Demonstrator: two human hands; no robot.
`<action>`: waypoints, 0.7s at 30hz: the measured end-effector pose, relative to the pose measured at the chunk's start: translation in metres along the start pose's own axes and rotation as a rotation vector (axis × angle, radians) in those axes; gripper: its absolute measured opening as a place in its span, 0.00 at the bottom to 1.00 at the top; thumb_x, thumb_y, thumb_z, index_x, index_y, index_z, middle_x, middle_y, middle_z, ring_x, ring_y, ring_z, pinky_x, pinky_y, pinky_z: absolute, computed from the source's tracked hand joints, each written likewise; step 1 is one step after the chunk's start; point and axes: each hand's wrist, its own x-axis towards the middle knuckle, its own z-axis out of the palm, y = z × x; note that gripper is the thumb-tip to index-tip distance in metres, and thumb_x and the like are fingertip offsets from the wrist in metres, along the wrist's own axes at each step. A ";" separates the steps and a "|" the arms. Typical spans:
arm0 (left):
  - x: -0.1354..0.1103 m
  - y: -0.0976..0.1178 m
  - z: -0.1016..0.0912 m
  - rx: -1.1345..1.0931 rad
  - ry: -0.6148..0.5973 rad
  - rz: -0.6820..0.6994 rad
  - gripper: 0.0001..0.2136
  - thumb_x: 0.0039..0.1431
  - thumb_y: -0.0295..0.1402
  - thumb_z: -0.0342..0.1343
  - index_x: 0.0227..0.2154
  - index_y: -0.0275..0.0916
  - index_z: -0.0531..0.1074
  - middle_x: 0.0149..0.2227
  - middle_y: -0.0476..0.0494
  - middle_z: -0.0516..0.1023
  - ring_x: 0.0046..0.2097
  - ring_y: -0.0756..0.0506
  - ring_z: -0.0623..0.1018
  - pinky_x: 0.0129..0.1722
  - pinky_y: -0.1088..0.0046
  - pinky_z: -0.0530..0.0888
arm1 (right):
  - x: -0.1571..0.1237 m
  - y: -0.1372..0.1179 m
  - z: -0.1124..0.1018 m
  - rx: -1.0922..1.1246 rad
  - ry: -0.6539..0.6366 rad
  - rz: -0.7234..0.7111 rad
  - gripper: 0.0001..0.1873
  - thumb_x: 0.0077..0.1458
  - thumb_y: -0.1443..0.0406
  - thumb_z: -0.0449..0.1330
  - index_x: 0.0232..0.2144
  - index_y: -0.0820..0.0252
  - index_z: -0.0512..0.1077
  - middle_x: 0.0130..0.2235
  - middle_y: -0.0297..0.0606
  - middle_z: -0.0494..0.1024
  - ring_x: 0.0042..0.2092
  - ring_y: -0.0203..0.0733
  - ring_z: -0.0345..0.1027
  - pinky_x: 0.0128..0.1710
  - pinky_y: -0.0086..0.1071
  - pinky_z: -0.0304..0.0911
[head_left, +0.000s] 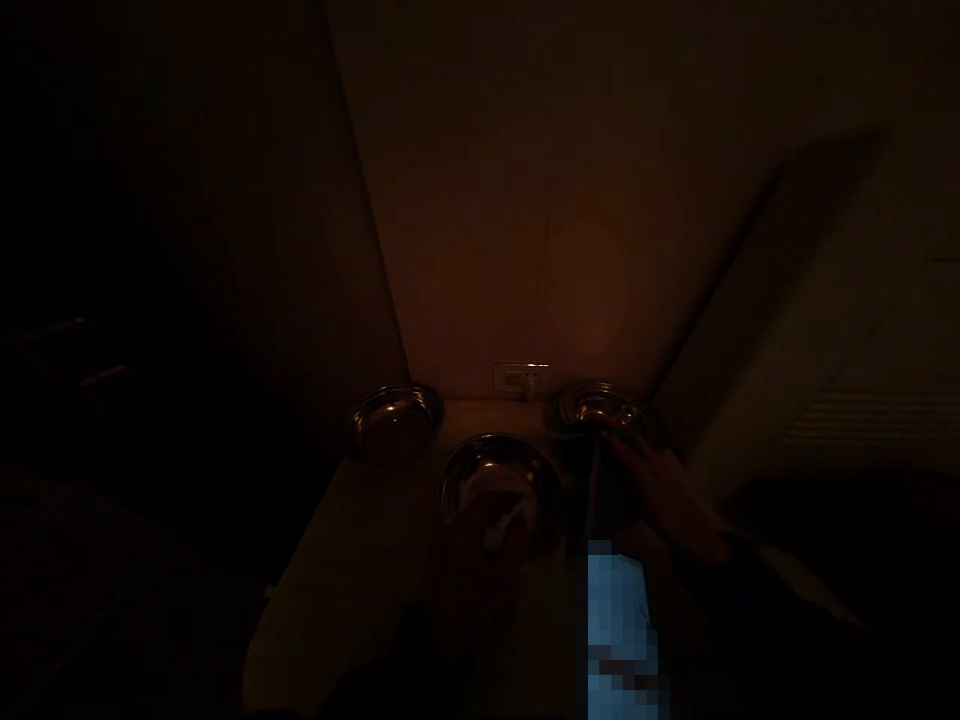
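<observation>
Darkness: left hand at center metal bowl, where something pale shows; right hand near right bowl; cannot tell either hand's grip.

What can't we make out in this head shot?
- Pale thing at the middle bowl: head view, too dark to identify.
- Hand at the right: head view, deep shadow hides whether its fingers grip the dark object beside it.
- Bright blue patch: head view, coarse pixelation hides its detail and the bottom edge cuts it off.
- Far left side: head view, near-black; only faint glints show.
</observation>
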 end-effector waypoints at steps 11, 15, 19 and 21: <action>0.026 0.019 -0.028 -0.281 -0.124 -0.211 0.18 0.50 0.38 0.59 0.42 0.34 0.75 0.43 0.38 0.80 0.46 0.38 0.78 0.46 0.61 0.74 | 0.004 -0.041 0.040 0.052 -0.185 -0.022 0.25 0.56 0.47 0.51 0.42 0.56 0.76 0.42 0.39 0.80 0.44 0.47 0.72 0.46 0.40 0.67; 0.028 0.012 -0.040 -0.342 -0.090 -0.174 0.21 0.48 0.40 0.62 0.45 0.35 0.74 0.47 0.38 0.78 0.49 0.38 0.76 0.49 0.61 0.72 | 0.005 -0.046 0.045 0.061 -0.088 -0.059 0.23 0.53 0.47 0.54 0.37 0.57 0.77 0.36 0.38 0.80 0.40 0.46 0.72 0.41 0.37 0.68; 0.025 0.006 -0.037 -0.600 -0.117 -0.168 0.26 0.51 0.40 0.62 0.53 0.40 0.68 0.57 0.38 0.70 0.57 0.39 0.71 0.55 0.61 0.68 | 0.000 -0.053 0.054 0.204 -0.022 0.008 0.25 0.51 0.46 0.55 0.37 0.58 0.76 0.37 0.38 0.79 0.41 0.48 0.72 0.42 0.37 0.68; 0.024 0.002 -0.036 -0.755 -0.125 -0.186 0.25 0.52 0.41 0.61 0.53 0.40 0.68 0.58 0.38 0.69 0.57 0.38 0.70 0.54 0.62 0.69 | 0.000 -0.056 0.055 0.251 0.022 0.040 0.24 0.51 0.47 0.55 0.39 0.58 0.76 0.39 0.39 0.79 0.45 0.48 0.71 0.45 0.38 0.67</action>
